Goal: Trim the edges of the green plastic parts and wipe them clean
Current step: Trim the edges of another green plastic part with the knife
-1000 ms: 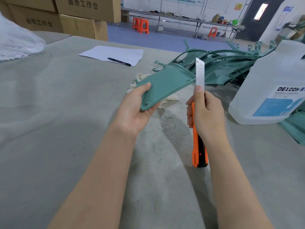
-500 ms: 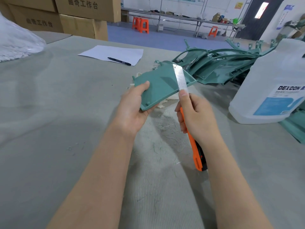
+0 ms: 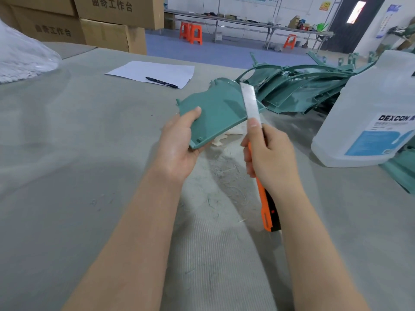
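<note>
My left hand [image 3: 178, 151] grips a flat green plastic part [image 3: 215, 115] by its near left corner, thumb on top, and holds it tilted above the table. My right hand [image 3: 271, 158] grips an orange utility knife [image 3: 266, 205], thumb pressed on the base of the long extended blade [image 3: 249, 101]. The blade lies across the part's right edge. A pale cloth [image 3: 226, 136] shows on the table under the part, mostly hidden by it.
A heap of green plastic parts [image 3: 298, 88] lies behind the knife. A large clear DEXCON jug [image 3: 372, 113] stands at the right. Farther back lie a white sheet [image 3: 152, 71] with a black pen [image 3: 161, 82], cardboard boxes [image 3: 105, 21] and a plastic bag [image 3: 20, 57]. Shavings litter the grey felt table [image 3: 78, 176].
The blade swung from upright beside the part to lying across its right edge, and my right hand moved left toward it. The part tilted a little in my left hand.
</note>
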Tool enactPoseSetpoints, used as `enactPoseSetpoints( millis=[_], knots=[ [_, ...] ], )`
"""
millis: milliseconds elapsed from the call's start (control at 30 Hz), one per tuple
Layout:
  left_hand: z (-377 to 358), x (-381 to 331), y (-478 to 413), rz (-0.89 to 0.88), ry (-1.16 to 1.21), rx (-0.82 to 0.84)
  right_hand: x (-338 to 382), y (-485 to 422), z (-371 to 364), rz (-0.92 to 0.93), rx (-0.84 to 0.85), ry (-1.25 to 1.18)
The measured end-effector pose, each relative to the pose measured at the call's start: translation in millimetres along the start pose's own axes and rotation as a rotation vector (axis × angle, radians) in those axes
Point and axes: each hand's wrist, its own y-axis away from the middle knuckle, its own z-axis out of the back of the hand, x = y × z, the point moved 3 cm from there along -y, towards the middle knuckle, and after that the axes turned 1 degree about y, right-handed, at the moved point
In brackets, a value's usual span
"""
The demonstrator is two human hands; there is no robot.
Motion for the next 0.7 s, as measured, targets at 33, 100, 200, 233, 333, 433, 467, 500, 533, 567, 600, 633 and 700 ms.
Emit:
enactPoseSetpoints(
  millis=[33,100,200,233,333,433,467,500,533,567,600,633,700],
  knots=[
    [-0.5,-0.1,0.4,-0.007,0.000,0.005,-2.0,-0.8,3.0,-0.019,-0.021,-0.008],
    [-0.9,-0.5,0.8,-0.024,-0.009,0.020,-4.5,-1.0,5.9,-0.047,-0.039,-0.024],
    [-0.7,-1.7,0.8,-0.048,-0.015,0.031,-5.4,0.0,4.6,-0.063,-0.026,-0.033],
    [-0.1,-2.2,0.7,-0.054,-0.015,0.028,-5.2,0.4,3.8,-0.066,-0.017,-0.032],
    [1.6,-3.3,0.5,-0.060,-0.027,0.019,-4.4,0.5,2.4,-0.073,0.005,-0.046],
    [2.5,-3.6,0.5,-0.063,-0.046,0.010,-3.6,1.3,2.2,-0.065,0.028,-0.070],
    [2.7,-3.8,0.4,-0.066,-0.048,0.007,-3.6,1.5,2.2,-0.060,0.034,-0.069],
    [2.9,-4.1,0.5,-0.070,-0.047,0.005,-3.7,1.5,2.1,-0.055,0.040,-0.069],
    [2.9,-4.2,0.3,-0.073,-0.047,0.002,-4.1,1.4,2.0,-0.052,0.046,-0.069],
    [3.0,-4.4,0.3,-0.077,-0.049,0.000,-4.4,1.3,1.6,-0.051,0.053,-0.072],
    [3.1,-4.4,0.3,-0.080,-0.050,-0.001,-4.6,1.3,1.3,-0.051,0.059,-0.074],
    [3.1,-4.6,0.6,-0.081,-0.048,-0.002,-4.5,1.3,1.0,-0.053,0.063,-0.076],
    [3.0,-5.1,1.6,-0.082,-0.044,-0.003,-4.4,1.5,1.9,-0.056,0.068,-0.086]
  ],
)
